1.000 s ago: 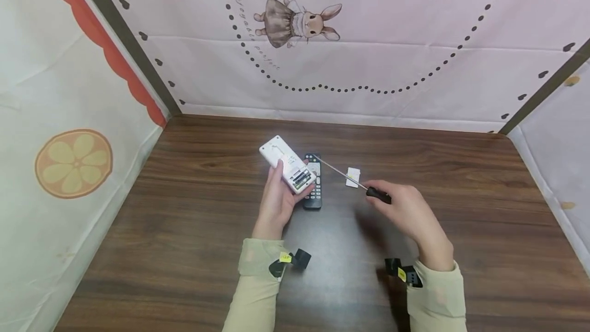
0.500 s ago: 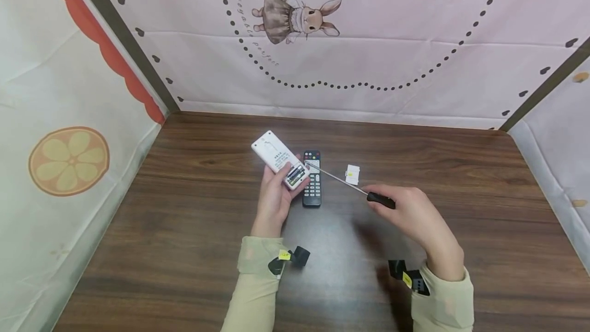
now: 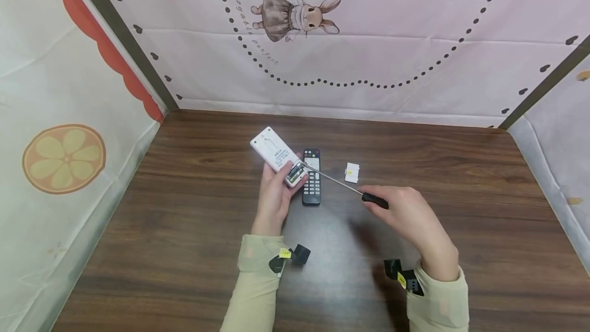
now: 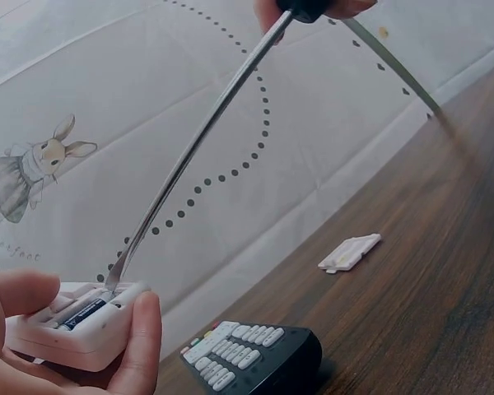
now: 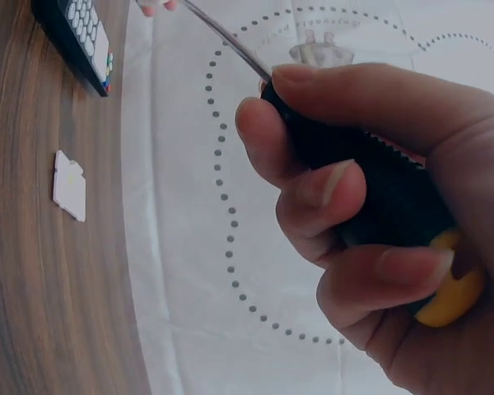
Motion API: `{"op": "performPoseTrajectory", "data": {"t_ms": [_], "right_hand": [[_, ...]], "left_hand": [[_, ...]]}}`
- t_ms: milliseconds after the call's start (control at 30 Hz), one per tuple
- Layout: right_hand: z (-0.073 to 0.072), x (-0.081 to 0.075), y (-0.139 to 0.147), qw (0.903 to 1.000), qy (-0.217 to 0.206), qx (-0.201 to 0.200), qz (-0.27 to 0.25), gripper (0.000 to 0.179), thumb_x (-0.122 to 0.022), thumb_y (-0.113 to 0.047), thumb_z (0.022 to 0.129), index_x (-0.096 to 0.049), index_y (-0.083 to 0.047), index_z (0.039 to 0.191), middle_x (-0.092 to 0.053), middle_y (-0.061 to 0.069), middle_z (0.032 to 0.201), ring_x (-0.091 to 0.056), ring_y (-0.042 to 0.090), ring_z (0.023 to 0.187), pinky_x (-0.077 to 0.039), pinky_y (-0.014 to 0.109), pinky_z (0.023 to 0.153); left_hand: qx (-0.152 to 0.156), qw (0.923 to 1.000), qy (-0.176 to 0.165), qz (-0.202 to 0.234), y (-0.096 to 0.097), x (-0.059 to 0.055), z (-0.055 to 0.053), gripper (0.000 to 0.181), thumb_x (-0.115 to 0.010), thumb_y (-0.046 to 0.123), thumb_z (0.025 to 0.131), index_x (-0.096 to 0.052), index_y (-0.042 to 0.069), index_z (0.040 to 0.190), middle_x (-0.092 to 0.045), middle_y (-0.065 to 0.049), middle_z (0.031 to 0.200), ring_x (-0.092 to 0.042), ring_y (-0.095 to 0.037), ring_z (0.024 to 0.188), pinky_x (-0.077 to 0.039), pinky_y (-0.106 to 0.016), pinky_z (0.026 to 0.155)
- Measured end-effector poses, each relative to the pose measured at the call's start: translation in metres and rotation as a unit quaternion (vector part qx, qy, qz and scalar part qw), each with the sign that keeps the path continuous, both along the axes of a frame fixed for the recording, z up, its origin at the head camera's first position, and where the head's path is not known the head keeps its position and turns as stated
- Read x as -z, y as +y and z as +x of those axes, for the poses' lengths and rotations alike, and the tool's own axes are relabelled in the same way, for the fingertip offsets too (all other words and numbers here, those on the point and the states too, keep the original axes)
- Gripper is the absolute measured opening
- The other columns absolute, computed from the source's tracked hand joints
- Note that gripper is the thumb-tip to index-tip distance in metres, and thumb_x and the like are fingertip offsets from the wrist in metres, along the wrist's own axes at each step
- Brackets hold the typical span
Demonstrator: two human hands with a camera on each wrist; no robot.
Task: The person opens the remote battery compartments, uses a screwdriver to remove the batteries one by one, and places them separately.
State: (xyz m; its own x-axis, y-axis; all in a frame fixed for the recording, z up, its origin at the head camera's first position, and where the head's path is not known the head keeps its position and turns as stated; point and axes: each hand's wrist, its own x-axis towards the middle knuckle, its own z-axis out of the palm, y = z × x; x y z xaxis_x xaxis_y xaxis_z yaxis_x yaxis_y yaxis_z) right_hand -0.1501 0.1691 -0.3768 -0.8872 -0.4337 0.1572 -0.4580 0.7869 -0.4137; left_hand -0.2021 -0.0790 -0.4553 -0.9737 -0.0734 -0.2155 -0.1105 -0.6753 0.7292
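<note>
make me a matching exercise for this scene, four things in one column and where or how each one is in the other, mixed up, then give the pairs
Things
1. white remote
2. black remote
3. screwdriver
4. small white battery cover

States
A. lies alone on the table, touched by nothing
B. held up in the left hand, battery bay open
C. gripped by the right hand, tip at the batteries
D. lies flat on the table, buttons up

Pairs: 1-B, 2-D, 3-C, 4-A

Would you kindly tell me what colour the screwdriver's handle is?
The screwdriver handle is black with a yellow butt end, gripped by the right hand; the right wrist view shows it best.
</note>
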Motion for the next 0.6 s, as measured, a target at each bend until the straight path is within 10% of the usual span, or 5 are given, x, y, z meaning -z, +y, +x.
{"op": "performPoseTrajectory", "data": {"t_ms": [600], "right_hand": [[0.021, -0.010, -0.035, 0.9960, 0.079, 0.004, 0.042, 0.025, -0.070, -0.017, 0.077, -0.066, -0.020, 0.101, -0.062, -0.009, 0.073, -0.055, 0.011, 0.057, -0.044, 0.032, 0.048]], "left_hand": [[-0.020, 0.9957, -0.002, -0.091, 0.002, 0.007, -0.002, 0.055, -0.055, 0.002, 0.086, -0.028, 0.017, 0.132, -0.045, -0.026, 0.124, -0.052, -0.035, 0.106, -0.052, -0.035, 0.072]]}}
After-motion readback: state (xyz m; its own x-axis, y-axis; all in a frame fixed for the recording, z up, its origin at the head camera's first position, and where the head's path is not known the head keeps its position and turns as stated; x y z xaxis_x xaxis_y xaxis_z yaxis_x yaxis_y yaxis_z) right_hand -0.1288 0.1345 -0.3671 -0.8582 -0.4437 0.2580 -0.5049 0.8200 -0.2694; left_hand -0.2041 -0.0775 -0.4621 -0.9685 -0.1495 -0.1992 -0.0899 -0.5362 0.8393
